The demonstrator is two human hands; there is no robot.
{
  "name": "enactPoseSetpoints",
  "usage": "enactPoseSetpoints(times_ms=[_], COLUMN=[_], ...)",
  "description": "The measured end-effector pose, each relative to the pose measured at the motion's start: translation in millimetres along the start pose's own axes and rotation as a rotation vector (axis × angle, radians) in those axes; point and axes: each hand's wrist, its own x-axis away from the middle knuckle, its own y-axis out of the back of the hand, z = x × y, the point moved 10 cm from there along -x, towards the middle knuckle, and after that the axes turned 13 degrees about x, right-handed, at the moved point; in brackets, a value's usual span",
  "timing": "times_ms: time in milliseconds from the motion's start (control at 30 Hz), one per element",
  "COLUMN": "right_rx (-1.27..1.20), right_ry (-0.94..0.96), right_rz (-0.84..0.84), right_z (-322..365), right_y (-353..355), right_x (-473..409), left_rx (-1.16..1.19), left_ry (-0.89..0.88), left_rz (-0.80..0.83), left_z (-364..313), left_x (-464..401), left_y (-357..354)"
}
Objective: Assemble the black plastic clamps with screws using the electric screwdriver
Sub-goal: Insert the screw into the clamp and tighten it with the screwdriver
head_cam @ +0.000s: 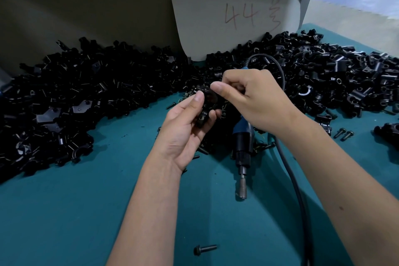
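Left hand [185,127]: cradles 1 black clamp [207,106], thumb on top, fingers curled beneath.
Right hand [252,97]: fingers pinched together at the clamp's upper edge; probably around a screw, though too hidden to tell.
Electric screwdriver [243,147]: lying idle on the green mat [64,211], bit toward the body, just below the right wrist, cable [295,190] trailing off.
Spare parts: clamp heap [86,97] behind; 1 loose screw [205,249] near the front edge.
Step in hand: likely seating a screw in the clamp hole.
Doing it well: keep clamp halves aligned, start screw straight, hold firm before reaching for the driver.
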Motion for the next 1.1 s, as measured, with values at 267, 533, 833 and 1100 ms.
enactPoseSetpoints(times_ms=[267, 533, 833, 1100], right_rx=[-0.432, -0.544, -0.313, -0.405], right_ry=[-0.259, -0.155, -0.059, -0.072], right_rz=[-0.189, -0.097, -0.137, -0.2], right_z=[-39, -26, -13, -14], right_y=[22, 6, 14, 8], right_x=[-3, -3, -2, 3], left_rx=[-0.085, -0.23, -0.284, -0.153], left_ry=[-0.168, -0.274, -0.299, -0.288], left_rz=[-0.063, 0.003, 0.079, -0.031], left_z=[-8, -12, -12, -12], left_x=[-7, -8, -6, -5], left_y=[8, 0, -7, 0])
